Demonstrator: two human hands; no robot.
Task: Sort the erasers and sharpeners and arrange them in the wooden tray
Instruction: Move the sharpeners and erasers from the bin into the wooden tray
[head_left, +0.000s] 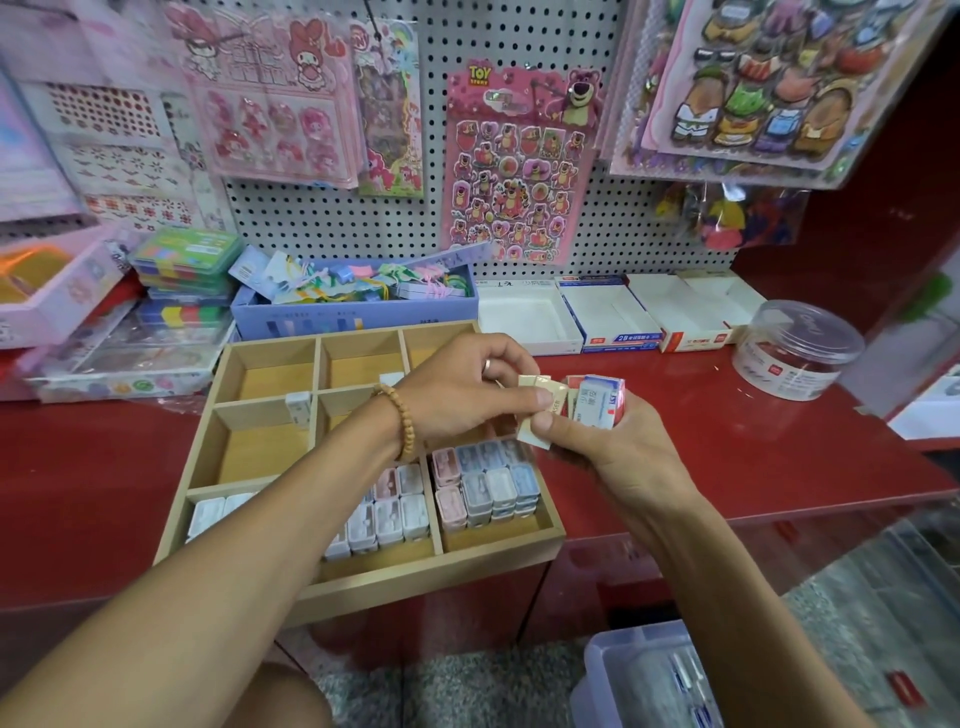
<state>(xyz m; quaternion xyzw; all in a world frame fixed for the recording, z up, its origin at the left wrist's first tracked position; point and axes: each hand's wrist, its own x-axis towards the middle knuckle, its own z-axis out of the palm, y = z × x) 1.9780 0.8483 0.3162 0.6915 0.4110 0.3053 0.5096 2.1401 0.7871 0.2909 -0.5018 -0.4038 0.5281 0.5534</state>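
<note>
"TOY STORY" (sticker sheet (522, 166)), "2B" (box (608, 317))

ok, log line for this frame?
phase: sorting | left hand: pinching beige eraser | right hand: gripping eraser stack | wooden tray: near compartments hold sharpeners, far ones mostly bare

Sharpeners (485, 486) in wooden tray's (363, 584) near compartments

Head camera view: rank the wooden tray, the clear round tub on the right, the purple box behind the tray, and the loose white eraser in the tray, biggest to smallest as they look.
1. wooden tray
2. purple box
3. clear round tub
4. white eraser
The box sits farther back than the tray, so its true size may be nearer the tray's.
</note>
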